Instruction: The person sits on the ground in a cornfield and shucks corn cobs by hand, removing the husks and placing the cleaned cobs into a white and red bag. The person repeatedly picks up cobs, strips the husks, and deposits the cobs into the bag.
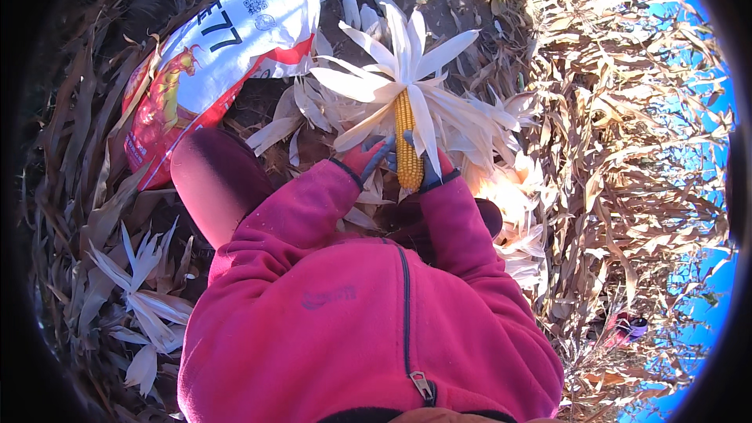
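Note:
An ear of yellow corn (406,135) points toward me, its kernels bare along most of the length. Pale dry husk leaves (405,64) fan out from its far end, and one strip hangs over its right side. My right hand (433,167), in a red and grey-blue work glove, grips the ear from the right, partly hidden by that strip. In a matching glove, my left hand (365,157) holds the ear's left side with its fingertips. Loose husks (317,106) lie on the ground beyond my hands.
A white and red woven sack (235,41) with printing lies at the upper left. More husks are heaped at right (517,217) and lower left (147,311). Dry corn stalks (611,158) stand along the right. Pale ears (361,14) lie beyond the fanned husk.

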A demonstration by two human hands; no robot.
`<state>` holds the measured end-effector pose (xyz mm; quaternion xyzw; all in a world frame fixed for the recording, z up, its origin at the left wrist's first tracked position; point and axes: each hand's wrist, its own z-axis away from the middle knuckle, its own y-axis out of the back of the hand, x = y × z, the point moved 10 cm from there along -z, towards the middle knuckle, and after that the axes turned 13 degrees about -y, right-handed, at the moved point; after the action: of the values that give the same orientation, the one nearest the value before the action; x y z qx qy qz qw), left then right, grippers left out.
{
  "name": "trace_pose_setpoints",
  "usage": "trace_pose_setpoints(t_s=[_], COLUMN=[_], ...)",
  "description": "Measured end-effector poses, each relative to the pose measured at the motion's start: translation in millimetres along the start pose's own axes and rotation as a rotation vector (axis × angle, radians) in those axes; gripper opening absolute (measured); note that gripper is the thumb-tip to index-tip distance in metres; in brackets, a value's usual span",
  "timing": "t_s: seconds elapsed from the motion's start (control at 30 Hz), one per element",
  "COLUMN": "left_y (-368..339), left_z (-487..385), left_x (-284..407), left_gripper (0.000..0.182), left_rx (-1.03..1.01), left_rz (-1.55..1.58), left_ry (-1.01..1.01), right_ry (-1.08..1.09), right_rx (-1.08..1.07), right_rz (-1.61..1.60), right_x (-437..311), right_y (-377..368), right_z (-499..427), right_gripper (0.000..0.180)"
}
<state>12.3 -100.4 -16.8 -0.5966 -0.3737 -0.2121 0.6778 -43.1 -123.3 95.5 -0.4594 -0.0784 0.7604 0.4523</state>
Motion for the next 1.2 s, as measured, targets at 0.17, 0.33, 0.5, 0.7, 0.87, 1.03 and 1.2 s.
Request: trace_pose_setpoints(t_s=[0.17,0.33,0.5,0.7,0.87,1.03,1.2], left_y=[18.7,48.4,38.8,48.6,75.1,69.1,83.6], left_z=[-14.2,-22.2,-26.8,-26.2,-35.5,-31.4,-36.9], left_x=[-28.2,-29.4,-28.8,-27.1,-13.8,-26.4,-46.2], left_gripper=[0.034,0.035,0.036,0.038,0.039,0.040,0.028], left_rx=[0.102,0.168,0.155,0.203,0.289,0.300,0.284], left_rz=[0.180,0.303,0.383,0.497,0.647,0.745,0.542], left_ry=[0.053,0.052,0.079,0.056,-0.042,-0.055,0.043], right_ry=[0.045,0.017,0.004,-0.130,-0.075,-0.022,-0.048], right_rx=[0.174,0.382,0.383,0.486,0.381,0.347,0.278], right_rz=[0.778,1.313,1.409,1.739,1.701,1.552,1.442], right_x=[39.5,87.4,96.3,63.6,65.4,90.5,77.7], right_y=[41.5,55.1,55.1,23.6,9.9,37.6,47.6], right_z=[-35.1,-42.7,-18.4,13.4,28.1,41.5,41.1], right_gripper=[0.037,0.087,0.086,0.082,0.077,0.077,0.081])
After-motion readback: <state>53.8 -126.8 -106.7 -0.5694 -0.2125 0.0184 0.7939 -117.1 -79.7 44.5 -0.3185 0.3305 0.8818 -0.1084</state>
